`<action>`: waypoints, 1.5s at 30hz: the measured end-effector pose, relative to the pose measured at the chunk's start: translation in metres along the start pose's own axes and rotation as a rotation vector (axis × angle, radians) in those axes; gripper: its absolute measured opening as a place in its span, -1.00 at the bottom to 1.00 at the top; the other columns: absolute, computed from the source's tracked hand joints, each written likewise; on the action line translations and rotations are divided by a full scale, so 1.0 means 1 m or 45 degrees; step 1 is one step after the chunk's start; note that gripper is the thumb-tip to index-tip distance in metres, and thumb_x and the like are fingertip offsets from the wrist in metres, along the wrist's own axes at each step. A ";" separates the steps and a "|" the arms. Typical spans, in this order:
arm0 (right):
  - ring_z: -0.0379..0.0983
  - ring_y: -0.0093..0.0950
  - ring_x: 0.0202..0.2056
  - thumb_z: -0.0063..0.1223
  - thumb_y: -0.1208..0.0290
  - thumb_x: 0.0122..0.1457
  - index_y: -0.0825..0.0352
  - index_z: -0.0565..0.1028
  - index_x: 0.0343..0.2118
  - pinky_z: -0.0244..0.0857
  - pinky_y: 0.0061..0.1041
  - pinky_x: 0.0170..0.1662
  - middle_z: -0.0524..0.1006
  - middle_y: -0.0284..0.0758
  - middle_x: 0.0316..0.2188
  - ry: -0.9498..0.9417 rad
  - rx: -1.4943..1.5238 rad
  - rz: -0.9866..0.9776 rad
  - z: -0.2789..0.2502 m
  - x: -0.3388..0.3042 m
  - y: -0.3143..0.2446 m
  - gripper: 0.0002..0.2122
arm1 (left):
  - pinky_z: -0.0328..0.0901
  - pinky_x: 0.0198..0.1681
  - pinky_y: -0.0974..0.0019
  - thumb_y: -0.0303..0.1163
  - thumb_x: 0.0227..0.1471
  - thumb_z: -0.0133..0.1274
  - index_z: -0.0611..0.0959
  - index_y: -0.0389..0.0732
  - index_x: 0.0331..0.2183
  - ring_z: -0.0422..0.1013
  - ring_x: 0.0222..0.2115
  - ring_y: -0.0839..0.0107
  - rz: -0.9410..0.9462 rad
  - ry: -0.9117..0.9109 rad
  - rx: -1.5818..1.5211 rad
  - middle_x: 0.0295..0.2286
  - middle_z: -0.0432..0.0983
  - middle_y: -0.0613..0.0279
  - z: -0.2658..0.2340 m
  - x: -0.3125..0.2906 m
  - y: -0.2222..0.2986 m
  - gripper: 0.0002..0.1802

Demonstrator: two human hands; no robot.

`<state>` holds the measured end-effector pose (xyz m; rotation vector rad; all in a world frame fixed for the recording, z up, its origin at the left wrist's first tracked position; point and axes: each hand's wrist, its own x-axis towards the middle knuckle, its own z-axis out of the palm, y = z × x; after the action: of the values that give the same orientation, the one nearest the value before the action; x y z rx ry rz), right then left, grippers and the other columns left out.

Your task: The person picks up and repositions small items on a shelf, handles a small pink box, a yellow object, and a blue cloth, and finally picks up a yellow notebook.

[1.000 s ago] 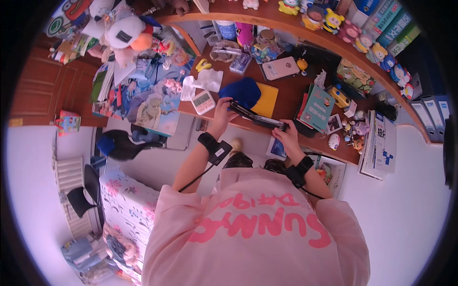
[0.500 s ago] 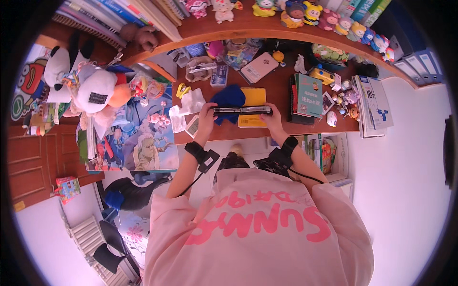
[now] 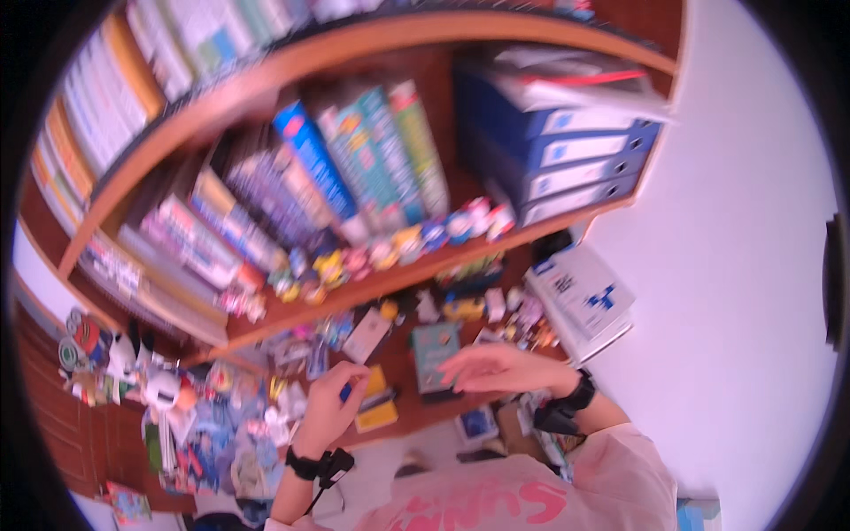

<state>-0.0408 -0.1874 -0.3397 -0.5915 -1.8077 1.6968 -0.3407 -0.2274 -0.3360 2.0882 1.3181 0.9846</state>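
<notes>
My left hand [image 3: 333,403] hangs over the left side of the yellow notebook [image 3: 377,414], its fingers bent and apart from the thumb. Between them shows a bit of blue cloth [image 3: 346,392]; I see no firm grip on it. Across the notebook lies a long, narrow dark object [image 3: 382,398], blurred and partly covered by the hand. My right hand [image 3: 496,367] is stretched out, fingers spread loosely, above the right edge of the green book [image 3: 434,352]. Nothing shows in it.
A shelf of books [image 3: 354,168] and a row of small figurines [image 3: 382,257] rises behind the desk. Blue binders [image 3: 575,168] stand at its right. Stacked papers [image 3: 584,301] lie at the desk's right end, plush toys [image 3: 164,389] at the left.
The long dark object has left both hands and now lies on the notebook. My right hand has moved right, over the green book. The view has swung up toward the shelves.
</notes>
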 end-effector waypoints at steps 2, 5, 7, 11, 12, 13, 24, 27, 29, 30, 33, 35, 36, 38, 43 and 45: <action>0.39 -0.58 -0.23 -0.04 0.49 0.12 0.36 0.38 -0.14 0.28 -0.59 -0.16 0.48 -0.36 -0.31 0.229 -0.339 -0.298 -0.051 -0.017 -0.060 -0.77 | 0.28 -0.35 0.30 -0.62 -0.14 0.00 0.53 -0.28 -0.42 0.41 -0.44 0.25 0.278 0.146 0.080 -0.48 0.46 0.14 0.005 0.049 0.048 -0.87; 0.41 -0.60 -0.32 -0.06 0.50 0.12 0.37 0.42 -0.24 0.30 -0.61 -0.21 0.49 -0.34 -0.36 0.651 -0.428 -0.637 -0.147 -0.070 -0.164 -0.85 | 0.25 -0.28 0.29 -0.64 -0.18 0.01 0.54 -0.27 -0.43 0.39 -0.38 0.19 0.647 0.331 0.173 -0.45 0.46 0.14 0.023 0.118 0.145 -0.85; 0.42 -0.60 -0.33 -0.05 0.46 0.11 0.37 0.43 -0.25 0.30 -0.63 -0.21 0.49 -0.32 -0.38 0.886 -0.586 -0.883 -0.198 -0.081 -0.220 -0.84 | 0.22 -0.21 0.26 -0.61 -0.18 0.02 0.53 -0.26 -0.42 0.36 -0.30 0.17 0.790 0.405 0.221 -0.40 0.45 0.11 0.026 0.160 0.189 -0.85; 0.41 -0.58 -0.29 -0.05 0.36 0.12 0.35 0.43 -0.22 0.26 -0.64 -0.16 0.48 -0.33 -0.36 1.003 -0.672 -1.052 -0.296 -0.080 -0.313 -0.79 | 0.12 -0.07 0.19 -0.50 -0.13 0.01 0.52 -0.23 -0.32 0.28 -0.16 0.16 1.042 0.673 0.566 -0.24 0.39 0.10 0.029 0.243 0.257 -0.79; 0.39 -0.59 -0.26 -0.06 0.34 0.13 0.35 0.42 -0.19 0.24 -0.62 -0.12 0.47 -0.34 -0.33 0.981 -0.760 -0.998 -0.318 -0.078 -0.335 -0.76 | 0.08 -0.02 0.11 -0.45 -0.12 0.03 0.52 -0.20 -0.24 0.25 -0.10 0.13 1.034 0.737 0.697 -0.17 0.37 0.11 0.029 0.259 0.270 -0.71; 0.39 -0.60 -0.25 -0.06 0.32 0.13 0.33 0.42 -0.18 0.24 -0.63 -0.11 0.47 -0.36 -0.32 0.964 -0.833 -0.932 -0.339 -0.069 -0.355 -0.76 | 0.08 -0.02 0.11 -0.45 -0.12 0.03 0.52 -0.20 -0.24 0.25 -0.10 0.13 1.025 0.743 0.700 -0.17 0.37 0.11 0.033 0.275 0.281 -0.71; 0.25 -0.62 -0.07 -0.05 0.24 0.05 0.06 0.48 -0.17 0.14 -0.61 -0.11 0.42 -0.47 -0.17 0.667 -1.642 -0.085 -0.426 0.039 -0.428 -0.75 | -0.06 0.10 0.08 -0.36 -0.08 0.01 0.37 -0.08 0.00 0.16 0.03 0.24 0.742 0.728 1.139 0.03 0.21 0.20 0.050 0.340 0.284 -0.47; 0.25 -0.56 -0.05 -0.01 0.20 0.00 0.04 0.48 -0.14 0.12 -0.45 -0.12 0.42 -0.46 -0.13 0.649 -1.774 0.127 -0.464 0.072 -0.427 -0.69 | -0.04 0.08 0.09 -0.38 -0.11 0.03 0.38 -0.09 -0.01 0.19 0.01 0.24 0.730 0.689 1.111 0.03 0.22 0.21 0.053 0.342 0.285 -0.47; 0.24 -0.51 -0.03 -0.02 0.17 0.00 0.04 0.47 -0.12 0.11 -0.36 -0.11 0.42 -0.44 -0.12 0.522 -1.758 0.306 -0.473 0.089 -0.425 -0.67 | -0.04 0.08 0.10 -0.39 -0.14 0.04 0.39 -0.09 -0.03 0.21 -0.01 0.24 0.724 0.692 1.071 0.02 0.23 0.22 0.052 0.342 0.284 -0.47; 0.22 -0.46 -0.02 -0.02 0.15 0.00 0.03 0.46 -0.09 0.11 -0.26 -0.09 0.42 -0.42 -0.10 0.404 -1.736 0.485 -0.478 0.095 -0.425 -0.64 | -0.04 0.08 0.10 -0.39 -0.14 0.04 0.39 -0.09 -0.03 0.21 -0.01 0.24 0.722 0.693 1.067 0.02 0.23 0.22 0.051 0.343 0.283 -0.47; 0.21 -0.37 0.00 0.00 0.05 -0.03 0.11 0.44 -0.07 0.12 -0.20 -0.09 0.41 -0.34 -0.08 0.712 -1.799 0.567 -0.473 0.112 -0.406 -0.56 | -0.04 0.07 0.11 -0.39 -0.15 0.04 0.40 -0.09 -0.04 0.22 -0.03 0.25 0.710 0.704 1.083 0.00 0.24 0.23 0.048 0.341 0.279 -0.47; 0.20 -0.35 0.01 0.01 0.02 -0.04 0.14 0.45 -0.08 0.11 -0.17 -0.09 0.40 -0.32 -0.08 0.741 -1.815 0.551 -0.477 0.112 -0.406 -0.54 | -0.04 0.07 0.13 -0.39 -0.16 0.05 0.40 -0.09 -0.04 0.23 -0.04 0.26 0.702 0.701 1.082 -0.01 0.25 0.23 0.050 0.343 0.278 -0.46; 0.24 -0.38 -0.04 0.01 0.01 -0.04 0.15 0.47 -0.11 0.15 -0.23 -0.12 0.42 -0.34 -0.12 0.786 -1.809 0.520 -0.479 0.110 -0.407 -0.55 | -0.04 0.07 0.13 -0.39 -0.16 0.05 0.40 -0.09 -0.04 0.23 -0.04 0.26 0.706 0.708 1.077 -0.01 0.25 0.23 0.050 0.346 0.278 -0.46; 0.27 -0.41 -0.10 0.02 0.00 -0.04 0.16 0.49 -0.14 0.18 -0.29 -0.16 0.43 -0.35 -0.15 0.822 -1.794 0.507 -0.480 0.106 -0.404 -0.56 | -0.03 0.07 0.14 -0.40 -0.17 0.05 0.39 -0.10 -0.04 0.23 -0.05 0.27 0.748 0.705 1.041 -0.01 0.25 0.23 0.050 0.347 0.275 -0.46; 0.26 -0.66 -0.41 0.03 0.18 0.04 0.23 0.56 -0.26 0.15 -0.66 -0.37 0.46 -0.51 -0.45 0.785 -1.704 0.021 -0.479 0.076 -0.428 -0.72 | -0.03 0.07 0.14 -0.39 -0.17 0.06 0.38 -0.11 -0.03 0.23 -0.05 0.27 0.823 0.725 0.995 0.00 0.24 0.22 0.049 0.351 0.272 -0.44; 0.32 -0.66 -0.35 0.00 0.39 0.09 0.28 0.56 -0.25 0.18 -0.68 -0.29 0.51 -0.46 -0.40 0.675 -1.586 -0.311 -0.432 0.074 -0.419 -0.80 | -0.03 0.07 0.14 -0.37 -0.18 0.07 0.38 -0.11 -0.03 0.23 -0.05 0.27 0.803 0.734 1.017 0.00 0.24 0.22 0.042 0.346 0.268 -0.43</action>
<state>0.2279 0.1418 0.0927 -1.0915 -2.2007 0.0383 -0.0617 -0.0273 -0.0615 3.1059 1.5104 1.5990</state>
